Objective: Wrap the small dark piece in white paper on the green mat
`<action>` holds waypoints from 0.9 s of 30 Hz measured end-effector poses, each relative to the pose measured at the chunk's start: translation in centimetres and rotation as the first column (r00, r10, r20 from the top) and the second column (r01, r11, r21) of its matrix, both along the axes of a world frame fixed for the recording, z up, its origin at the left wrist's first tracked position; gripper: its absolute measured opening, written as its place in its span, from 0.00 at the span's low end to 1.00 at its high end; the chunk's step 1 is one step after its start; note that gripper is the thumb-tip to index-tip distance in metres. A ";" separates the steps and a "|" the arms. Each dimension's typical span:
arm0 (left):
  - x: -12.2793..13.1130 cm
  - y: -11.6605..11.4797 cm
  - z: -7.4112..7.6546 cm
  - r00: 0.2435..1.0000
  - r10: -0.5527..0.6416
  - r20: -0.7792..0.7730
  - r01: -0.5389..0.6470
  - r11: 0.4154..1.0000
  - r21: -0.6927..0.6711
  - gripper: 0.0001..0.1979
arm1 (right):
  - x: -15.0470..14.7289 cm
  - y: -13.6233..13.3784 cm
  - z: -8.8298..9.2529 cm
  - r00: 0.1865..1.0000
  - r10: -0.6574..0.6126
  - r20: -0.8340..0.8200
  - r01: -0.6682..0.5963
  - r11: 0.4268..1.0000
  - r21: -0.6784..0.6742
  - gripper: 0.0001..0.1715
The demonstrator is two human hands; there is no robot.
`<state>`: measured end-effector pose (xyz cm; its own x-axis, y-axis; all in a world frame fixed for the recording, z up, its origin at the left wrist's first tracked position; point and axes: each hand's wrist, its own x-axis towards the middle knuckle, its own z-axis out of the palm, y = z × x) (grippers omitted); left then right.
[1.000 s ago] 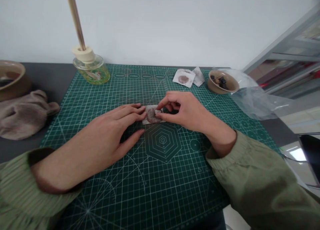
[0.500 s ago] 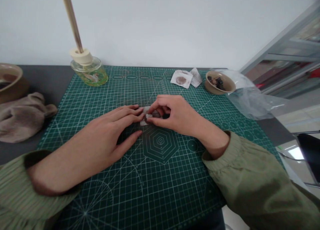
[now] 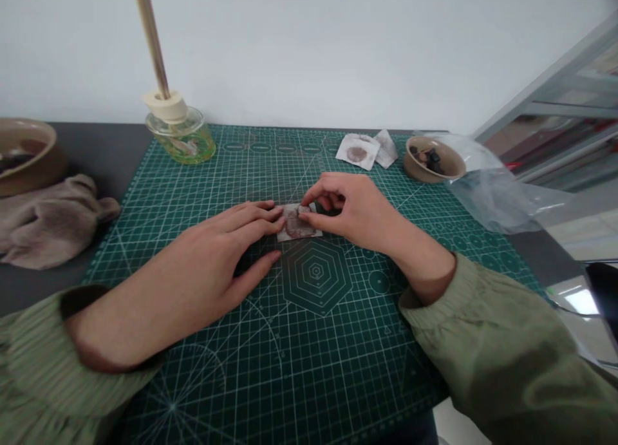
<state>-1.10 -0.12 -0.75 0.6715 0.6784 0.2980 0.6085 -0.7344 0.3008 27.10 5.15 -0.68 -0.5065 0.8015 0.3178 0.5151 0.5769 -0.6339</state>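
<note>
A small white paper piece (image 3: 293,232) with a brownish-grey smudged patch lies on the green cutting mat (image 3: 251,380). My left hand (image 3: 212,258) rests palm down with fingers stretched out, its fingertips at the paper's left edge. Thumb and forefinger of my right hand (image 3: 355,210) pinch a small pale, greyish wad (image 3: 304,209) over the upper right part of the paper. Its material cannot be made out, and whether it touches the paper is unclear.
Two smudged paper pieces (image 3: 358,151) and a brown bowl of dark fragments (image 3: 451,150) stand back right, beside a clear plastic bag (image 3: 505,200). A reed diffuser (image 3: 186,145) stands back left. Another bowl (image 3: 53,150) and a greyish-brown plush cloth (image 3: 53,229) lie far left.
My right hand has shifted right and slightly up across the paper with the pale wad, uncovering more of the smudged patch. My left hand stays at the paper's left edge. The view has shifted slightly.
</note>
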 end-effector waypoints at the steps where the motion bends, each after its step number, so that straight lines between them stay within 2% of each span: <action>1: 0.0 0.0 0.0 1.000 0.002 0.005 -0.002 1.000 0.004 0.26 | -0.1 0.0 0.0 1.000 0.012 -0.002 -0.012 1.000 -0.004 0.05; 4: 0.1 0.0 -0.1 1.000 0.011 0.010 -0.011 1.000 0.001 0.27 | -0.2 -0.2 0.0 0.998 0.055 -0.012 -0.055 0.998 -0.037 0.06; 9: 0.0 0.1 -0.2 1.000 0.009 0.019 -0.008 0.999 -0.043 0.25 | 0.0 -0.3 0.1 1.000 0.014 0.014 -0.015 1.000 0.015 0.05; 16: 0.0 0.0 -0.2 1.000 0.002 0.006 -0.002 1.000 -0.023 0.25 | -0.3 -0.2 0.2 1.000 0.002 0.020 -0.002 1.000 0.002 0.04; 20: 0.0 0.0 -0.1 1.000 0.001 -0.003 -0.001 1.000 -0.026 0.27 | -0.1 -0.4 0.2 0.996 0.087 -0.035 -0.089 0.994 -0.059 0.06; 25: 0.0 0.1 0.1 1.000 -0.007 0.005 0.007 1.000 -0.021 0.25 | -0.1 0.0 0.2 1.000 0.000 0.006 0.000 1.000 -0.025 0.06; 27: 0.0 0.1 0.1 1.000 0.002 0.010 -0.002 1.000 -0.019 0.25 | -0.4 -0.1 0.2 0.999 0.029 -0.018 -0.031 0.998 -0.061 0.06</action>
<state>-1.09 -0.02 -0.69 0.6668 0.6856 0.2920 0.6069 -0.7270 0.3210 26.75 5.03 -0.45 -0.5255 0.8043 0.2775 0.4868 0.5517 -0.6772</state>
